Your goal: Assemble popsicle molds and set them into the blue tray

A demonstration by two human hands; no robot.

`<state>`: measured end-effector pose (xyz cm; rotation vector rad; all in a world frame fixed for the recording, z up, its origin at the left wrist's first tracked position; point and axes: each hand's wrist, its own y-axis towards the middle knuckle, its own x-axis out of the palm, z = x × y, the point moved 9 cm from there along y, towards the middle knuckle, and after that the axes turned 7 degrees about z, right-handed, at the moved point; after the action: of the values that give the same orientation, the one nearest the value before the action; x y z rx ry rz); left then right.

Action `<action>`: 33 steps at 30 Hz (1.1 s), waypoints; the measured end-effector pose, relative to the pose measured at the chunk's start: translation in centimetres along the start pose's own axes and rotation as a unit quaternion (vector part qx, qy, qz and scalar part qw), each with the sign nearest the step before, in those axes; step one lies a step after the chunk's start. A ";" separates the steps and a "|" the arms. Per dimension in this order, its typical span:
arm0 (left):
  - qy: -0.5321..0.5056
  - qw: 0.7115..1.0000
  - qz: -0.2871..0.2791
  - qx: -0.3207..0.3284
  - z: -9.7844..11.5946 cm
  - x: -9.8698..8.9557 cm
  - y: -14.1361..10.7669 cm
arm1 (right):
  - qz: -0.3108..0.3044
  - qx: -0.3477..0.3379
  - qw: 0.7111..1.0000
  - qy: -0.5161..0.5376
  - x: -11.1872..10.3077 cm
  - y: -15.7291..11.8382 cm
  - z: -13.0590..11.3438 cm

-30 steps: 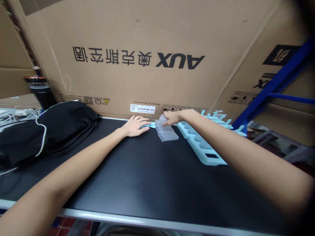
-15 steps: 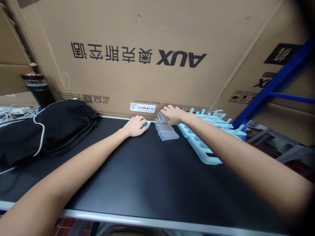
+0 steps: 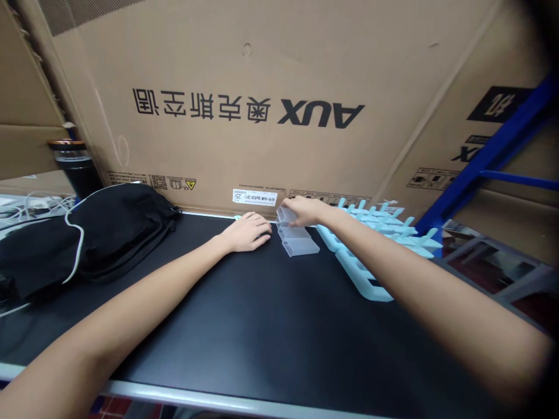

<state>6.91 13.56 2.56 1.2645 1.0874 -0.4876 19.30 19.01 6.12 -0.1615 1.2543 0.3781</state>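
Observation:
Several clear plastic cases lie in a row near the back of the black table. My right hand is closed on the rearmost clear case, thumb toward me and fingers behind it. To the left, my left hand rests palm down on the table, its fingers spread and nothing gripped. A small light blue piece shows just behind it, mostly hidden. Light blue plastic racks with upright prongs stand to the right, partly covered by my right forearm.
A large cardboard box stands along the back edge of the black table. On the left are a black bag with a white cable, and a dark bottle. A blue metal frame rises at the right.
My right hand has lowered the held case to line up behind the others. My left hand has shifted slightly, and the light blue piece now shows at its other side.

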 end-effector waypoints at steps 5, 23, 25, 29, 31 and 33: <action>0.019 0.998 -0.044 0.036 1.6 0.9 0.5 | -0.063 0.012 0.998 -0.006 0.0 0.1 0.3; 0.037 0.992 -0.119 0.024 1.0 3.0 1.0 | -0.050 -0.001 0.994 -0.100 0.0 0.8 -0.8; 0.033 0.992 -0.119 0.025 0.9 3.1 1.1 | -0.061 0.002 0.993 -0.100 -0.2 0.8 -0.9; 0.021 0.992 -0.125 0.019 0.5 3.5 1.3 | -0.049 0.011 0.995 -0.086 -2.3 -0.4 -1.3; 0.010 0.992 -0.123 0.014 0.4 3.5 1.3 | 0.012 0.002 0.998 -0.060 -4.4 -2.1 -2.0; 0.004 0.992 -0.122 0.009 0.4 3.4 1.4 | 0.068 -0.013 0.997 -0.028 -5.8 -4.6 -2.9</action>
<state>9.74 14.44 0.30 1.1556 1.2545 -0.6785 16.89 12.66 10.30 -0.0878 1.2084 0.5125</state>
